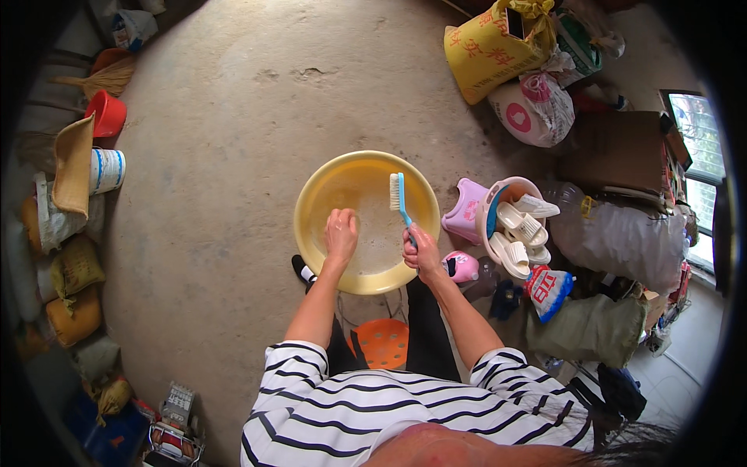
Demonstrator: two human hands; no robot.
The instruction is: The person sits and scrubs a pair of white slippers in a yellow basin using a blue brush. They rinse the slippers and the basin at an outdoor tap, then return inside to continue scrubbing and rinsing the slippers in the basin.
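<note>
My right hand (423, 251) grips the blue handle of a white-bristled scrub brush (401, 195). The brush points up and away from me, over the right side of a round yellow plastic basin (379, 285). Cloudy, shallow water (373, 248) shows in the basin. My left hand (341, 234) hangs over the basin's left half with its wet back toward me. Its fingers curl down and their tips are hidden, so whether it holds anything is unclear. No shoe shows in the basin.
Right of the basin, a pink bucket (483, 219) holds several white slippers (513, 225) beside a pink plastic stool (467, 210). A pink bottle (462, 267) and detergent bag (547, 292) lie nearer me. An orange stool (382, 341) is between my legs. Sacks (496, 52) stand at far right.
</note>
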